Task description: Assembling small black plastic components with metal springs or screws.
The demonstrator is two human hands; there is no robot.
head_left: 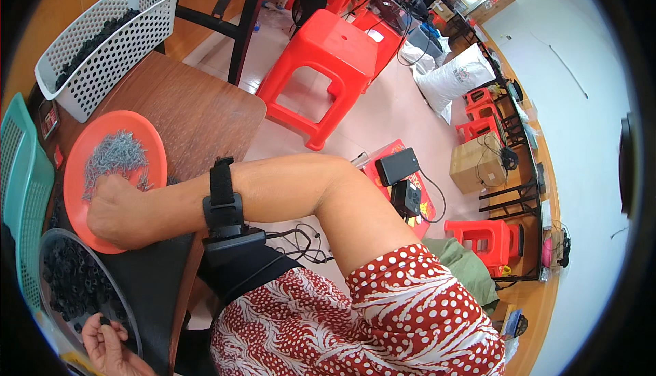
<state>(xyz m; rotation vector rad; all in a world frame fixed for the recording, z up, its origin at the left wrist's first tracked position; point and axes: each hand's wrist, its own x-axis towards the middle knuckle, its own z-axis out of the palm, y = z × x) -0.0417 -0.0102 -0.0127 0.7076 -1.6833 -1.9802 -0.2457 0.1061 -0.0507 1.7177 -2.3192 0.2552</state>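
Note:
My right hand [117, 213] is curled down at the near edge of a pile of thin grey metal pins [117, 157]. Its fingertips are hidden, so what they grip cannot be made out. The pins lie in a round orange-red plate [154, 133] on the table. Lower left, my left hand [108, 346] pinches a small black part [104, 320] between thumb and fingers. It is over the near rim of a clear round tub [130, 307] holding many black ring-like parts [75, 273]. A black strap with a device [224, 213] is around my right wrist.
A white perforated basket [123, 48] with black parts stands at the table's far side. Green baskets [24, 171] line its left edge. Beyond the brown table [205, 99] are a red stool [328, 55], a white sack [454, 78], a cardboard box [477, 164] and cables.

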